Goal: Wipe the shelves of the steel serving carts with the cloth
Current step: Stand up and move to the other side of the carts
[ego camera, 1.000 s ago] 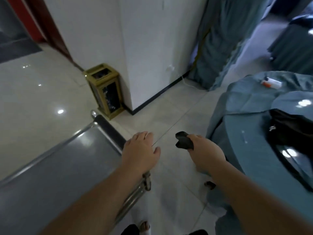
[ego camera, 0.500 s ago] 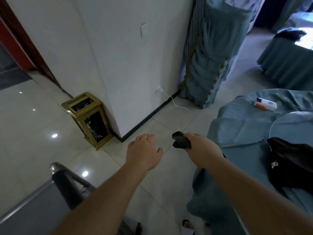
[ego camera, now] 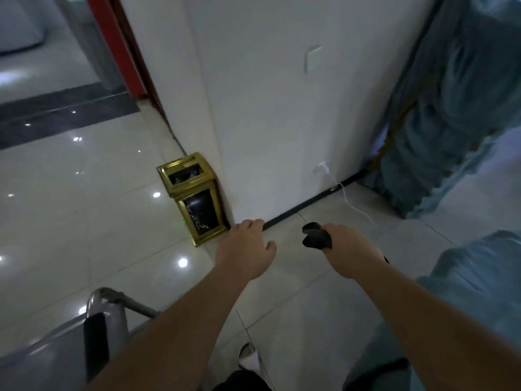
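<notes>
Dark cloth [ego camera: 316,235] is sitting bunched in the right hand [ego camera: 349,249], which is curling closed around it; a wad is sticking out of the fist toward the left, away from the thumb side, and a small dark bit is showing behind the wrist. Long axis of the visible wad is running roughly left-right, slightly tilted. No print or label readable on the cloth.

Left hand [ego camera: 244,249] is hanging palm down in the air just left of the cloth, fingers loosely spread and bent downward, holding nothing, not touching the cart.

Steel serving cart [ego camera: 56,351] is showing only at the bottom left corner: a grey shelf surface with raised rim, a curved tubular handle [ego camera: 118,299] with a black grip [ego camera: 95,345] on it. The cart's long side is running diagonally from lower left toward upper right. The left forearm is passing over its near end. No brand mark visible on it.

Both hands are held above a glossy pale tiled floor [ego camera: 84,221]. A gold-framed bin [ego camera: 194,201] with dark panels is standing against the corner of a white wall [ego camera: 282,108]; no writing legible on it. A white plug and cable [ego camera: 346,198] are coming off the wall low down, with a wall switch plate [ego camera: 312,59] higher up. Blue-green draped fabric [ego camera: 451,108] is hanging at right, and a table under blue-green cloth [ego camera: 479,277] is at lower right.
</notes>
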Available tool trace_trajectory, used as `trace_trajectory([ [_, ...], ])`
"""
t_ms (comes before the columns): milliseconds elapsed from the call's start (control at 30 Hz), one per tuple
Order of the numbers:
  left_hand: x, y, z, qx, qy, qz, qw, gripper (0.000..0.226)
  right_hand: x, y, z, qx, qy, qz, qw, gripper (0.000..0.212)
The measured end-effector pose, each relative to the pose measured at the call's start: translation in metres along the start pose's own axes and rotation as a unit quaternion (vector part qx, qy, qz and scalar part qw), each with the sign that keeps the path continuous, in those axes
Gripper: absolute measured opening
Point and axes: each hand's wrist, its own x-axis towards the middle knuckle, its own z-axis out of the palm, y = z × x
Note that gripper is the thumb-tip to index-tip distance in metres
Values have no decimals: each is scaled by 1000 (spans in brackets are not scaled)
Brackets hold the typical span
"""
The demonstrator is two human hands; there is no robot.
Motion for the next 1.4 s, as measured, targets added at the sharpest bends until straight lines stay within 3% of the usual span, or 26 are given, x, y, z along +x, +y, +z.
trace_trajectory([
  [167,85,-70,-7,12,10,-38,999,50,119,-51,1,-26,-7,-39,999,15],
  [400,195,-173,-55,13,18,-75,997,57,262,-173,-13,-72,-16,-97,993,17],
  [633,226,-279,-83,-32,28,-201,979,57,378,-302,-5,-130,-69,-218,965,20],
  [733,231,-326,-89,-62,39,-272,959,58,421,-362,10,-135,-109,-273,946,34],
  [833,244,-369,-94,-73,47,-350,933,65,462,-421,32,-158,-133,-346,915,47],
  [1000,262,-429,-106,-103,63,-474,872,68,522,-516,61,-194,-150,-478,843,31],
  [1200,236,-459,-109,-155,78,-614,770,70,552,-622,96,-263,-201,-606,724,24],
  [1400,174,-492,-101,-190,100,-719,662,70,506,-719,153,-277,-220,-694,627,21],
])
